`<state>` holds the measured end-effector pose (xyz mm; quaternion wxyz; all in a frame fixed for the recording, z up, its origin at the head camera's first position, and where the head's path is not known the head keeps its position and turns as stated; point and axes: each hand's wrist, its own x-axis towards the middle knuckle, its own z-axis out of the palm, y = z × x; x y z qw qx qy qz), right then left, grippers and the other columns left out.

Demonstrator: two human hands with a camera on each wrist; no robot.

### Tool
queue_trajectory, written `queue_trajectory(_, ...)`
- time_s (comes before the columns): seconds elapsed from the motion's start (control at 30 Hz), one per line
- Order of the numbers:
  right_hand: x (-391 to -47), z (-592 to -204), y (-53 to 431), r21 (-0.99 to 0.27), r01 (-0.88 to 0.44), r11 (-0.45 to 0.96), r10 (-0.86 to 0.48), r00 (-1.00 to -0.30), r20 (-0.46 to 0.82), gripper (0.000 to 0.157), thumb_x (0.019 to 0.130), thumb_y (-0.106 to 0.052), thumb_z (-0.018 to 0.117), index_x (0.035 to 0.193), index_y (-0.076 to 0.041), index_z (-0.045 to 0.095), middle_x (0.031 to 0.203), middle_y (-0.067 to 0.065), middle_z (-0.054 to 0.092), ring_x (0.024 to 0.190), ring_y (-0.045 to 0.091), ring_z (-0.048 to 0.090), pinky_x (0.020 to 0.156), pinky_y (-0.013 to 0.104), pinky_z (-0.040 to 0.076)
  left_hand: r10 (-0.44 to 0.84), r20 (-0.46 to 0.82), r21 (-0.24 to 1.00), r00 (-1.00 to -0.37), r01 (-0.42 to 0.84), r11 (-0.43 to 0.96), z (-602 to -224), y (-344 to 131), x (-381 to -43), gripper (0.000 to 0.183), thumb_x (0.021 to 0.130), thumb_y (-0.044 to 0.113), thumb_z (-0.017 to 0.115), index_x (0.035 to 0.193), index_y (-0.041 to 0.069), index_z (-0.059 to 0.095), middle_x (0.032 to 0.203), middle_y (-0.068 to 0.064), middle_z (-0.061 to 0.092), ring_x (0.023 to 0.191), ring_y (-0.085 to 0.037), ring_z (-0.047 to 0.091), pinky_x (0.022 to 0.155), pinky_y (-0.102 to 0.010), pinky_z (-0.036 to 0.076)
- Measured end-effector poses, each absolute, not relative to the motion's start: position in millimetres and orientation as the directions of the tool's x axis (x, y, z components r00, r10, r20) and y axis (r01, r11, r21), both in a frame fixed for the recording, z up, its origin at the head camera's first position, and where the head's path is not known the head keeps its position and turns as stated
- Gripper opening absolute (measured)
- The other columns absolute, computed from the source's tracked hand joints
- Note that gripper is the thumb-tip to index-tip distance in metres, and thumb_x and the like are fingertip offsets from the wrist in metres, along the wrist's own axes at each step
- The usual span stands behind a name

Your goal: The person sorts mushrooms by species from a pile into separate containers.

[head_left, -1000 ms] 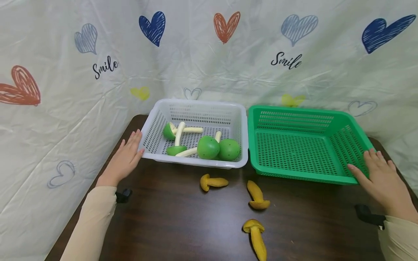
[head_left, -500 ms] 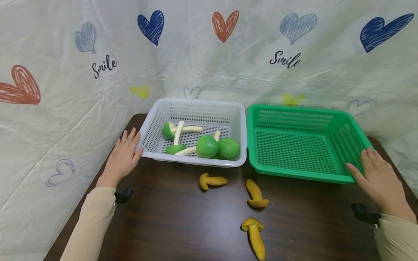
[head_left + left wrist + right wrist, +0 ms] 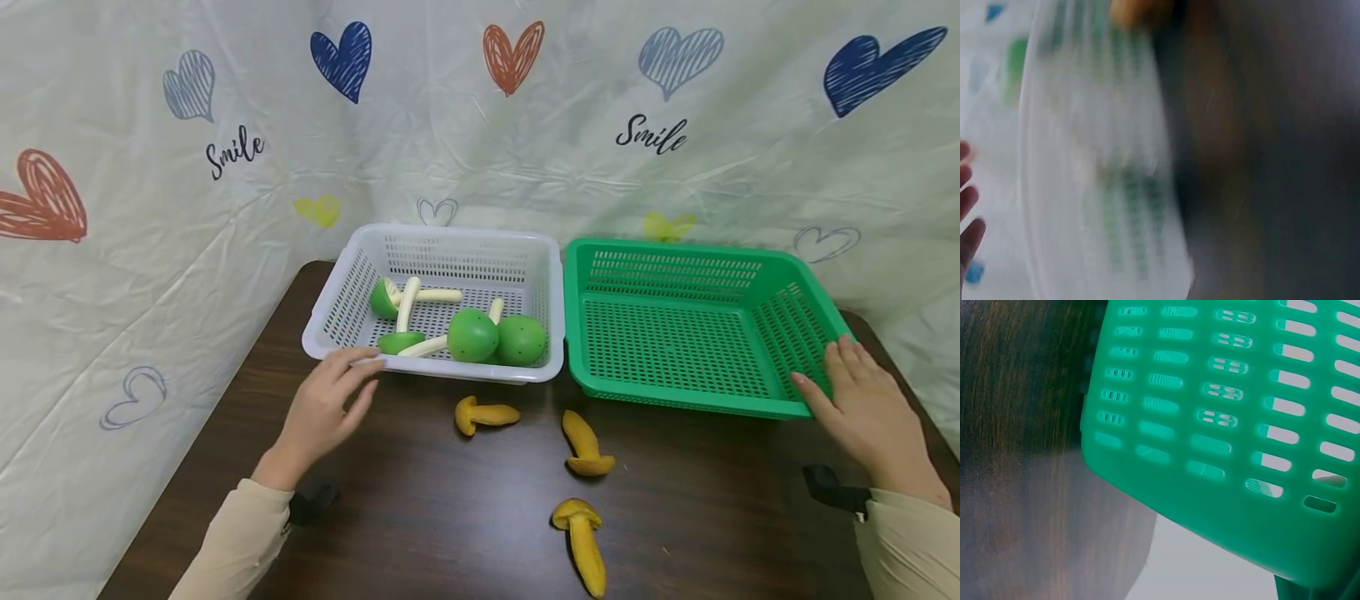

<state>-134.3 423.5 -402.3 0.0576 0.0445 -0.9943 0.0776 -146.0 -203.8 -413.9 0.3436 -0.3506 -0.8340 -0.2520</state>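
The left hand (image 3: 322, 408) had left the white basket (image 3: 487, 372)'s end for its near rim, fingers loosely bent, holding nothing; that basket, containing four green-capped mushrooms (image 3: 472, 336), seemed unsteadied. The right hand (image 3: 873, 412) rested straight-fingered on the green basket (image 3: 690, 397). Three yellow mushrooms (image 3: 586, 546) lay on the dark table (image 3: 420, 508), heart-printed sheeting (image 3: 450, 125) behind.

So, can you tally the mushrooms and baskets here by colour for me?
Green-capped mushrooms: 4
Yellow mushrooms: 3
White basket: 1
Green basket: 1
Total: 9
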Motion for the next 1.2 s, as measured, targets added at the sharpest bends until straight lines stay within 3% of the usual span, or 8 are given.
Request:
queue_trajectory(0.1,-134.0,-401.2,422.3,-0.147,-0.101,0.984,-0.083,-0.988,0.127,0.078,0.101,-0.043,0.03,0.139,0.021,0.005,0.145,0.038,-0.005,0.138,0.042,-0.011,0.111,0.047,-0.01,0.529,0.684,0.198,-0.503,0.825,0.53,-421.8,-182.1,-134.2,0.026,0.097,0.018,0.049,0.103,0.002,0.068,0.107,-0.009,0.063,0.1,-0.024,0.058,0.088,-0.034,0.046)
queue_trajectory(0.2,-132.4,-399.9,421.3,-0.147,-0.1,0.984,-0.082,-0.989,0.126,0.078,0.101,-0.042,0.031,0.139,0.021,0.006,0.145,0.038,-0.004,0.138,0.042,-0.011,0.111,0.048,-0.01,0.633,0.573,0.242,-0.521,0.845,0.476,-433.7,-164.6,-129.8,0.018,0.092,0.011,0.059,0.105,0.004,0.068,0.111,-0.006,0.062,0.105,-0.019,0.057,0.09,-0.032,0.046)
queue_trajectory(0.4,-129.0,-399.9,422.8,-0.147,-0.094,0.985,-0.075,-0.989,0.129,0.078,0.102,-0.043,0.03,0.138,0.021,0.006,0.145,0.037,-0.004,0.138,0.042,-0.011,0.111,0.048,-0.01,0.737,0.436,0.245,-0.516,0.856,0.455,-452.4,-140.2,-138.1,0.033,0.081,0.003,0.072,0.114,0.003,0.065,0.121,-0.007,0.06,0.113,-0.018,0.054,0.096,-0.031,0.044)
queue_trajectory(0.6,-130.2,-401.1,423.0,-0.153,-0.106,0.982,-0.085,-0.987,0.137,0.076,0.102,-0.041,0.03,0.139,0.021,0.008,0.146,0.037,-0.002,0.139,0.041,-0.01,0.111,0.047,-0.01,0.788,0.43,0.125,-0.44,0.894,0.431,-455.8,-130.5,-149.8,0.033,0.08,0.002,0.072,0.111,0.005,0.065,0.121,-0.009,0.06,0.114,-0.02,0.055,0.097,-0.03,0.043)
queue_trajectory(0.87,-133.6,-402.2,421.4,-0.158,-0.111,0.981,-0.087,-0.985,0.15,0.074,0.102,-0.041,0.031,0.14,0.019,0.01,0.147,0.036,0.001,0.139,0.042,-0.006,0.111,0.05,-0.007,0.811,0.376,0.066,-0.449,0.885,0.46,-458.9,-126.9,-154.8,0.022,0.083,0.0,0.068,0.104,0.007,0.067,0.115,-0.006,0.062,0.109,-0.017,0.057,0.092,-0.026,0.046)
queue_trajectory(1.2,-132.2,-402.1,422.4,-0.157,-0.118,0.981,-0.093,-0.983,0.157,0.074,0.102,-0.04,0.031,0.139,0.021,0.012,0.146,0.037,0.001,0.139,0.041,-0.007,0.112,0.048,-0.008,0.792,0.424,0.027,-0.439,0.881,0.473,-461.5,-119.6,-157.3,0.016,0.085,0.0,0.065,0.098,0.008,0.067,0.107,-0.004,0.064,0.102,-0.017,0.059,0.088,-0.028,0.047)
